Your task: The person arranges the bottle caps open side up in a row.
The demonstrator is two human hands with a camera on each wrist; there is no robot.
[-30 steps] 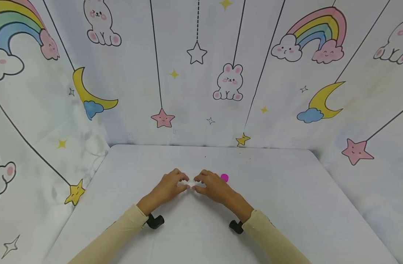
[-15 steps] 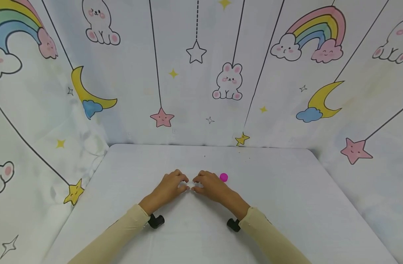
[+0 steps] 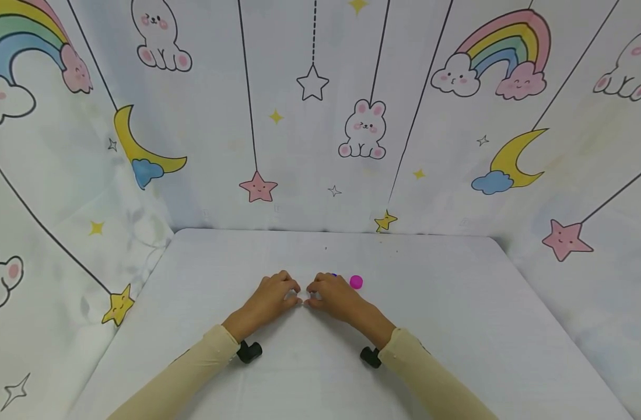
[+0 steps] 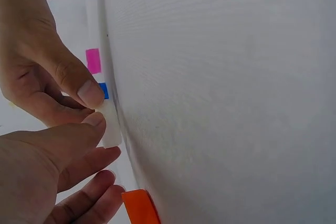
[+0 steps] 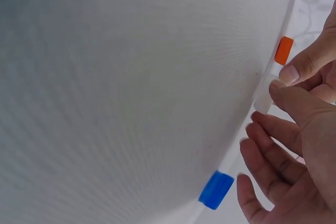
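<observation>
both hands (image 3: 274, 294) (image 3: 335, 294), fingers curled, pinch a white piece (image 4: 112, 128) near a blue piece (image 5: 216, 190) and a magenta piece (image 3: 356, 282).

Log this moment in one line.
left hand: holds white piece | right hand: holds white piece | head view: blue piece partly behind right hand, pink piece right of blue | wrist views: orange piece

Diffuse light, seemingly from above, brightens the head view, with soft shadows beside the sleeves (image 3: 178, 373) on the surface (image 3: 456, 326); both wrist views look dimmer, greyer, streaked with faint radiating lines.
</observation>
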